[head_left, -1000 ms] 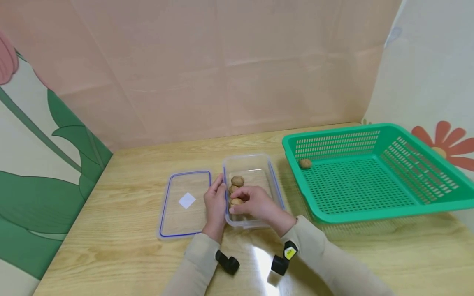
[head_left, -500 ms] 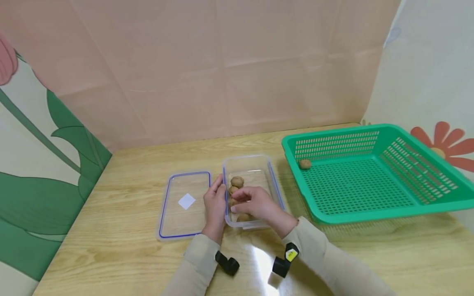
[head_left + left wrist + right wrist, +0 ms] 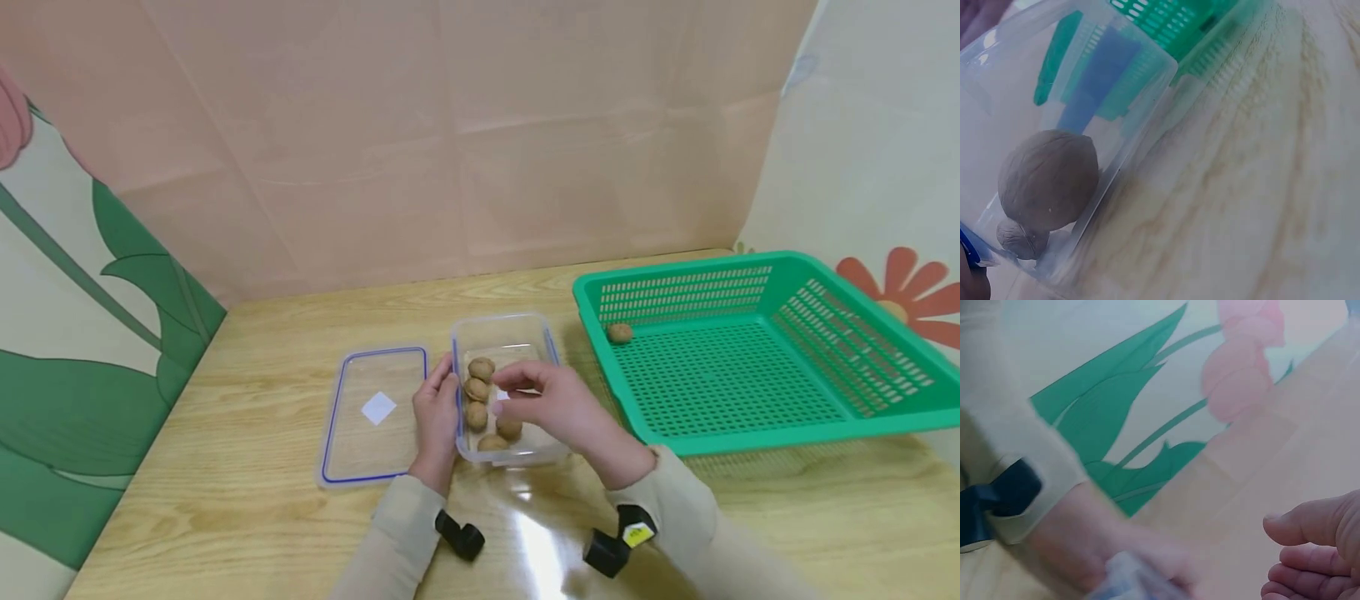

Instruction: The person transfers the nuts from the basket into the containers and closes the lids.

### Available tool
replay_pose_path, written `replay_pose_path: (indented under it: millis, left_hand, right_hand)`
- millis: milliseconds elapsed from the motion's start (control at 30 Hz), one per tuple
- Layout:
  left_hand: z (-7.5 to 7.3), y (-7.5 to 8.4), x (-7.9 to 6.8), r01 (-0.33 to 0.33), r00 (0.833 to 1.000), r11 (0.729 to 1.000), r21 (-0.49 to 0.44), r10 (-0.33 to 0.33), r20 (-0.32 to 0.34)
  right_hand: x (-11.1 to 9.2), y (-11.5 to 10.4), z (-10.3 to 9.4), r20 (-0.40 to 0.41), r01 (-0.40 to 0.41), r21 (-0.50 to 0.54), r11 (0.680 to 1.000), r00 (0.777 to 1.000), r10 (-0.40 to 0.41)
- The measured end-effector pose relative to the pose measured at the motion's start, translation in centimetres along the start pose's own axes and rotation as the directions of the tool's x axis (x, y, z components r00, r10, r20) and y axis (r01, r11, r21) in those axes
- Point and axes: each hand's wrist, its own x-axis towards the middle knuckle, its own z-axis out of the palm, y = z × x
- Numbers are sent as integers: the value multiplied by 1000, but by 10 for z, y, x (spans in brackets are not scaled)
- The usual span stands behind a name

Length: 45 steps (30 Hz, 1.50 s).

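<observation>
In the head view a clear plastic container (image 3: 498, 329) with blue edging stands on the wooden table, several walnuts (image 3: 476, 416) lying along its left side and near end. My left hand (image 3: 437, 417) rests against the container's left wall, its fingers extended along the outside. Over the container hovers my right hand (image 3: 551, 404), thumb and fingers apart and holding nothing; the right wrist view also shows its thumb (image 3: 1304, 522) apart from the fingers. The left wrist view looks through the container's wall at two walnuts (image 3: 1050, 178).
A clear lid (image 3: 375, 450) with a blue seal and a white diamond label lies left of the container. To the right is a green slotted basket (image 3: 750, 433) with one walnut (image 3: 619, 333) in its back left corner. Printed sheets cover the walls behind.
My right hand let go of a walnut in the container, then rose and shifted right with its fingers spread. More walnuts are now uncovered. My left hand stayed in place.
</observation>
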Motion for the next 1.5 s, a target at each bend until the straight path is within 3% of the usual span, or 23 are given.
replay_pose_path:
  millis: [267,567,700,933,1267,1500]
  left_hand:
    - [-1,0,-1,-3,1000,1000,8,3,-1]
    - [-1,-1,1,-6,1000,1000,9,6,8]
    - [-1,-1,2,-6,1000,1000,1,6,13]
    - [-1,-3,1,14,1000,1000,22,-14,2]
    - [-1,-3,1,12,1000,1000,29,-13,12]
    - [0,-4,1,-5,1000,999,32,5,-1]
  right_hand:
    - [-20,-22,-45,-72,5,-23,1000,997,-7]
    - [-21,-20,-93,-181,-54,-227,972,983,12]
    - [-7,-9,-116,-124,-70,-298,952,992,34]
    - [10,12,-148,-25,-98,-289,952,995,94]
    - [25,31,-164,12,-163,-299,940,985,175]
    - [36,45,-176,33,-150,-320,936,985,169]
